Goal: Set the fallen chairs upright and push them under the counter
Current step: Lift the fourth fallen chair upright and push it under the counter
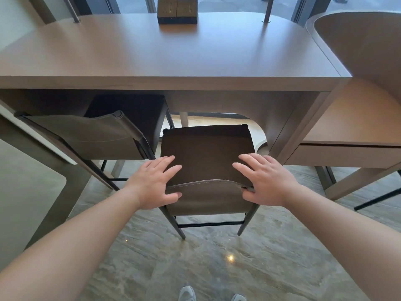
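Note:
A dark brown chair [206, 148] stands upright on the floor in front of the wooden counter [173, 61], its seat's far edge just under the counter's front edge. My left hand [152, 183] lies on the left top corner of its backrest [208, 198]. My right hand [267, 181] lies on the right top corner. Both hands have straight fingers reaching over the top edge and a thumb against the near face. A second, similar chair [86, 135] stands upright to the left, its seat under the counter.
A dark wooden box [177, 10] sits at the counter's far edge between two metal posts [267, 9]. A lower curved wooden unit [347, 122] adjoins on the right, a grey panel [32, 181] on the left. My shoes [186, 294] stand on the stone floor.

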